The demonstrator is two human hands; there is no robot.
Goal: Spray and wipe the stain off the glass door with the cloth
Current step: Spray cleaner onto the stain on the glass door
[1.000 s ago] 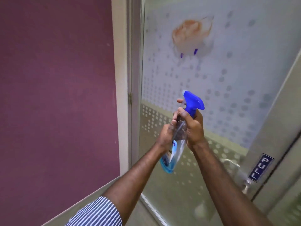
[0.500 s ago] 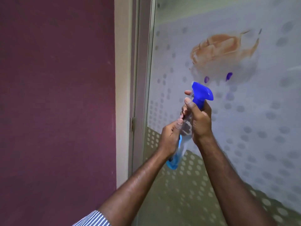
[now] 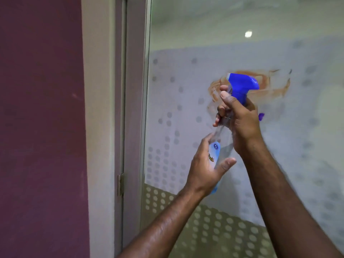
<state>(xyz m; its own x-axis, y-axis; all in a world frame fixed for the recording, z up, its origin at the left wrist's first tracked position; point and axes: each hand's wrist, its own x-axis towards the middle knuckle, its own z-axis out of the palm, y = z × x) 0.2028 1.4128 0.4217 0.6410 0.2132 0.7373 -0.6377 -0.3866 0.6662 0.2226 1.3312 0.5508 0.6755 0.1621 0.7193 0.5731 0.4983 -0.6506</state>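
Observation:
A clear spray bottle (image 3: pixel 221 146) with a blue trigger head is held up in front of the frosted, dotted glass door (image 3: pixel 186 90). My right hand (image 3: pixel 240 121) grips its neck just under the blue head, with the nozzle pointing left. My left hand (image 3: pixel 206 168) cups the lower body of the bottle, fingers loosened and thumb spread. An orange-brown smeared stain (image 3: pixel 275 88) spreads on the glass right behind the spray head, partly hidden by it. A small purple drip (image 3: pixel 261 116) shows below the stain. No cloth is in view.
A maroon wall (image 3: pixel 41 127) fills the left side. A pale door frame (image 3: pixel 100 127) with a hinge (image 3: pixel 120 185) runs vertically between the wall and the glass. The lower glass band carries white dots.
Both hands raised the bottle until its blue head covers part of the stain. My left hand slid down the bottle and loosened its fingers. The view moved closer to the glass.

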